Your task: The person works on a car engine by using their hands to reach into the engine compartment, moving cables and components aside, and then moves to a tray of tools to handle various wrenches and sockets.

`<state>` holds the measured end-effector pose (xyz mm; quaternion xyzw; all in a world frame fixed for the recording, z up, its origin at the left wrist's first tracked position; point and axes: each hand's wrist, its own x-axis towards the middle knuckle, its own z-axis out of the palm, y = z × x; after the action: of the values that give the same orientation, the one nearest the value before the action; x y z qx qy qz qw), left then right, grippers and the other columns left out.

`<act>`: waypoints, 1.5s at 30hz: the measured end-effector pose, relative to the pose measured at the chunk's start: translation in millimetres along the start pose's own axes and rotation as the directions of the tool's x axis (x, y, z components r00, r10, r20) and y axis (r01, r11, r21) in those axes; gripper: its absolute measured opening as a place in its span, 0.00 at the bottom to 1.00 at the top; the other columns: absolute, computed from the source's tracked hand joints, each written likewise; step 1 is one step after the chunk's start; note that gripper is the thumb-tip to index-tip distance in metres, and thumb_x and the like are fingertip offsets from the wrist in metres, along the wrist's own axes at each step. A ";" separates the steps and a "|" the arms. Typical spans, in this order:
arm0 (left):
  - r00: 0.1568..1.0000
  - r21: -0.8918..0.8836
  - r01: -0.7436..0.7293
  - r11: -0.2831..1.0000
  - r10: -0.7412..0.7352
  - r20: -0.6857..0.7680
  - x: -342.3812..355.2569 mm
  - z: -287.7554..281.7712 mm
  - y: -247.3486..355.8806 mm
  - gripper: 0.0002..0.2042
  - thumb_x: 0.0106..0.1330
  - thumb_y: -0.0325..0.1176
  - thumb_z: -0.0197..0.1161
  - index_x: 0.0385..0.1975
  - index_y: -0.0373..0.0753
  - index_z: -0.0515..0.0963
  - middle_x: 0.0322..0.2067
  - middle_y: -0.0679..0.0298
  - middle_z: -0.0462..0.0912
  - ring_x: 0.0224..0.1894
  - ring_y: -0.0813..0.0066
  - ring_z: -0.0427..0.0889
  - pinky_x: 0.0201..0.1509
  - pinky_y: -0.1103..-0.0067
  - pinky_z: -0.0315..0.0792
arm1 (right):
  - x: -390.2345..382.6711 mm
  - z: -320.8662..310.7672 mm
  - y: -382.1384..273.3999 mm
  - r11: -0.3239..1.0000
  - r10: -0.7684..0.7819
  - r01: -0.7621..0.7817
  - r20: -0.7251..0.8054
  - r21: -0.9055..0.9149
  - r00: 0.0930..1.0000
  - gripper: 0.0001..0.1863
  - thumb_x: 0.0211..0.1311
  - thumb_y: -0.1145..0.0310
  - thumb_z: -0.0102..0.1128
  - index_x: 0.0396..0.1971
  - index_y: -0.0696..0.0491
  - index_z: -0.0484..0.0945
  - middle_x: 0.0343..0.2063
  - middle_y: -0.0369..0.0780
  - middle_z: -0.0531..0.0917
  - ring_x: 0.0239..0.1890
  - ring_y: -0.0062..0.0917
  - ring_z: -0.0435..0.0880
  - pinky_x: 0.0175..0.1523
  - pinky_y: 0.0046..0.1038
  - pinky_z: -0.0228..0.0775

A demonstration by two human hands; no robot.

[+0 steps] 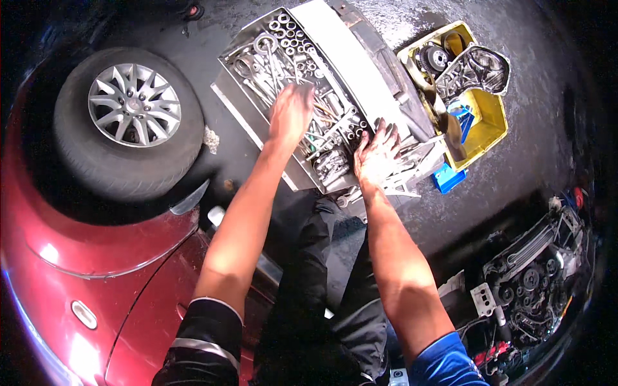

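An open metal tool drawer (317,164) in front of me is packed with sockets (288,32), ratchets and other loose steel tools. My left hand (291,116) reaches over its middle, blurred by motion. Its fingertips are down among the tools, and whether they grip anything is not visible. A large ring-ended wrench (265,45) lies just beyond that hand. My right hand (378,154), dark with grease, rests open with fingers spread at the drawer's right edge. Beside and under it, several open-ended wrenches (402,175) lie in a side tray.
A wheel with a silver rim (135,106) is at the left, beside a red car (84,257). To the right, a yellow crate (492,122) holds engine parts, with a blue piece (449,178) next to it. An exposed engine (531,283) sits at the lower right.
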<state>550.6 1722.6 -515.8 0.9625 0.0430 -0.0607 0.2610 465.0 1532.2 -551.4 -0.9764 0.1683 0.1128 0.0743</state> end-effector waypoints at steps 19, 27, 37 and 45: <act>0.899 -0.344 0.429 0.835 -0.431 0.075 57.9 26.0 -6.1 0.15 0.63 0.41 0.65 0.41 0.36 0.83 0.30 0.59 0.87 0.28 0.69 0.85 0.39 0.74 0.77 | 5.0 2.7 6.5 0.998 0.001 -0.003 0.046 0.056 0.999 0.31 0.66 0.59 0.55 0.68 0.46 0.59 0.66 0.48 0.63 0.68 0.45 0.61 0.67 0.51 0.56; 0.928 0.009 0.330 0.944 -0.322 -0.187 -42.8 -13.1 -36.7 0.15 0.65 0.37 0.61 0.46 0.35 0.81 0.40 0.51 0.85 0.46 0.56 0.84 0.52 0.68 0.74 | 3.0 -1.2 4.1 0.997 -0.017 0.008 0.110 0.079 0.994 0.41 0.53 0.73 0.59 0.69 0.44 0.56 0.67 0.48 0.62 0.68 0.46 0.61 0.68 0.50 0.57; 0.829 0.310 0.519 0.797 -0.557 0.045 -12.7 -14.5 -26.8 0.23 0.63 0.52 0.63 0.47 0.38 0.80 0.38 0.48 0.86 0.44 0.47 0.84 0.51 0.60 0.75 | 1.8 4.1 6.2 0.999 -0.031 0.027 0.130 0.031 0.991 0.42 0.52 0.71 0.59 0.70 0.44 0.56 0.67 0.47 0.61 0.69 0.43 0.60 0.67 0.50 0.57; 0.767 -0.387 0.642 0.662 -0.568 0.299 -30.4 0.2 -11.2 0.18 0.66 0.41 0.65 0.41 0.29 0.79 0.22 0.57 0.83 0.19 0.73 0.82 0.25 0.76 0.77 | 2.2 8.7 9.8 1.000 -0.008 0.010 0.104 -0.020 0.995 0.39 0.56 0.70 0.59 0.69 0.42 0.57 0.67 0.45 0.62 0.66 0.44 0.63 0.65 0.51 0.60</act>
<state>519.2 1730.6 -517.3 0.7924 0.3541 -0.2051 0.4523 462.0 1524.0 -561.3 -0.9707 0.1587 0.1647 0.0736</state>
